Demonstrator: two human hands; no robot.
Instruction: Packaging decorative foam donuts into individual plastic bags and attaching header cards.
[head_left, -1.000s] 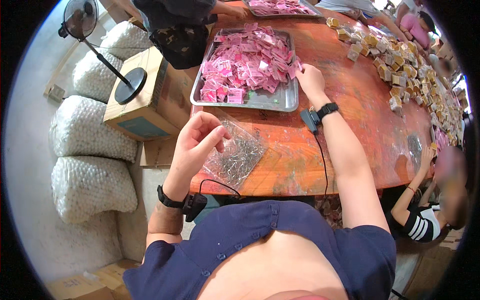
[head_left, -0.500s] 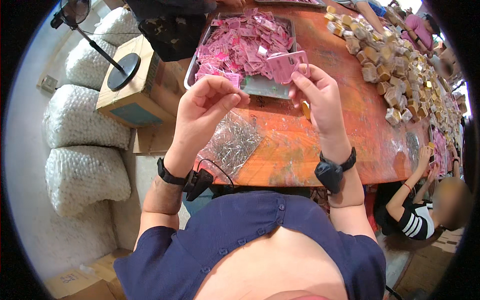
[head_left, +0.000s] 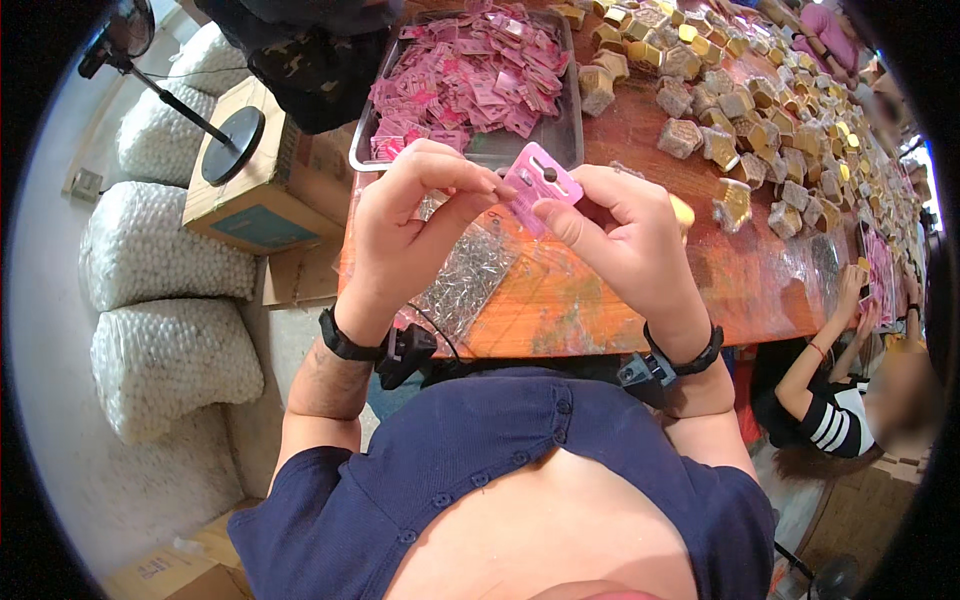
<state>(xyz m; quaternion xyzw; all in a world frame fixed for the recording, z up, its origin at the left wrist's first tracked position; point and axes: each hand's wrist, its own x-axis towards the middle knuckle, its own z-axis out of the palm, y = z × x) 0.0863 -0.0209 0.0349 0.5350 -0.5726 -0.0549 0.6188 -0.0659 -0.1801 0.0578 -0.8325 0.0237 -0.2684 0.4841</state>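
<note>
My right hand (head_left: 640,245) grips a pink card (head_left: 542,188) with a slotted hanging hole, thumb across its face. The fingers of my left hand (head_left: 415,215) are pinched together against the card's left edge; whatever small thing they hold is hidden. A yellow-gold piece (head_left: 684,214) shows just past my right hand, and I cannot tell whether that hand holds it too. Below my hands, a clear bag of thin silver metal pieces (head_left: 462,275) lies on the orange-red table (head_left: 600,320). Beyond them stands a metal tray (head_left: 560,150) heaped with pink cards (head_left: 470,75).
Many gold blocks in clear wrap (head_left: 740,130) spread over the table's right side. Another person (head_left: 825,400) works at the right edge. On the left are a cardboard box (head_left: 255,175) with a fan stand (head_left: 232,145) and stacked sacks of white balls (head_left: 175,365).
The pink card has come lower and nearer, turned, and now meets my left fingertips. My right hand has moved in toward the left. More gold blocks show at the table's far side.
</note>
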